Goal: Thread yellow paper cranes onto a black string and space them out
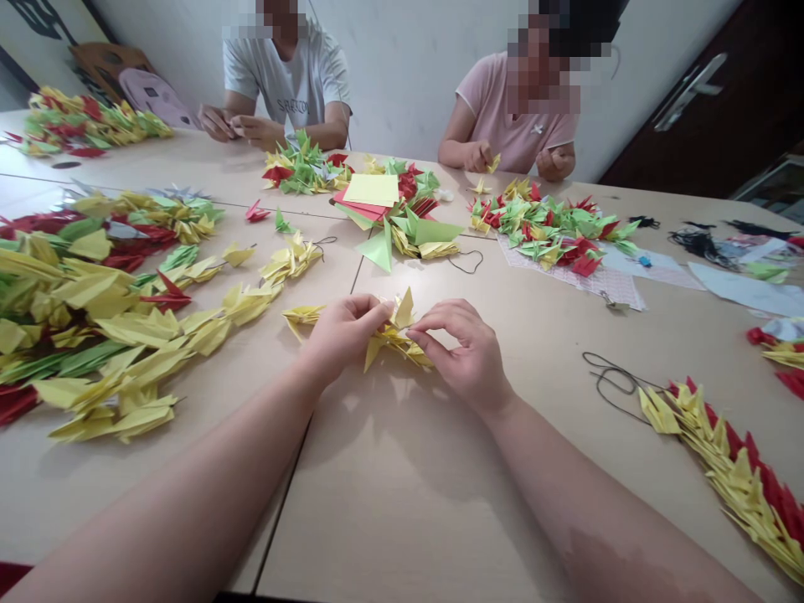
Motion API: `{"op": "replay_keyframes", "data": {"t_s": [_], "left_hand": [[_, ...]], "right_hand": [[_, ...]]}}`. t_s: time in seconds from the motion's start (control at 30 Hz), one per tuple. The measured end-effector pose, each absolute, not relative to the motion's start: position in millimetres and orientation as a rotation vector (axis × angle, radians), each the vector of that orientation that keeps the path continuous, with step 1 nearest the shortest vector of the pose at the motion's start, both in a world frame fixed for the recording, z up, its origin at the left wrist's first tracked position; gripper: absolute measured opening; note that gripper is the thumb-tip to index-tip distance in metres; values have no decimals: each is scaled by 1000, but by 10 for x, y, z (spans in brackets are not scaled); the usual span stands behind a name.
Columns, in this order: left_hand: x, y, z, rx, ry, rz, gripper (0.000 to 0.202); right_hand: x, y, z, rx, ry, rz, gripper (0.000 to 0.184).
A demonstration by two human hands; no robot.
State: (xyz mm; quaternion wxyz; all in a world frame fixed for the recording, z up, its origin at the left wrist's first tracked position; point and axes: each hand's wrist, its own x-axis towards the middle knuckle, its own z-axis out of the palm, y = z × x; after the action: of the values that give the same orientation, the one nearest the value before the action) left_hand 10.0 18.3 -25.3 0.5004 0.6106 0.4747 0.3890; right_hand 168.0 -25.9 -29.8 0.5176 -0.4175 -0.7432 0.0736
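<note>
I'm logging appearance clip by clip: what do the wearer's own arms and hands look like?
The left hand and right hand are ungloved; no rings, watch or bracelet show. No sleeve is visible on the left forearm or right forearm. The latter bears an irregular patch.

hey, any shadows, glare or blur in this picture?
In the head view, soft shadows fall on the table below the left hand and right hand; pale glare whitens its far-left part; the hands look fairly sharp, without obvious motion blur.

A pale wall (402, 84) — dark door (747, 109) at right — backs the seamed beige tabletop (402, 502).
</note>
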Motion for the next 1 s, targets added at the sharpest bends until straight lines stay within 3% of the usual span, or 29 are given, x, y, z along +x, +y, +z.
{"op": "replay_keyframes", "data": {"t_s": [0.27,0.57,1.0], "left_hand": [[75,178,-235,1489,1097,851,30],[62,162,-192,1566,1010,836,30],[51,163,-207,1595,991,831,32]], "right_hand": [[1679,-262,-298,-965,-1733,334,4],[1698,-205,-404,-900,-1517,785,20],[1693,-216,-386,-911,-1466,878,18]]}}
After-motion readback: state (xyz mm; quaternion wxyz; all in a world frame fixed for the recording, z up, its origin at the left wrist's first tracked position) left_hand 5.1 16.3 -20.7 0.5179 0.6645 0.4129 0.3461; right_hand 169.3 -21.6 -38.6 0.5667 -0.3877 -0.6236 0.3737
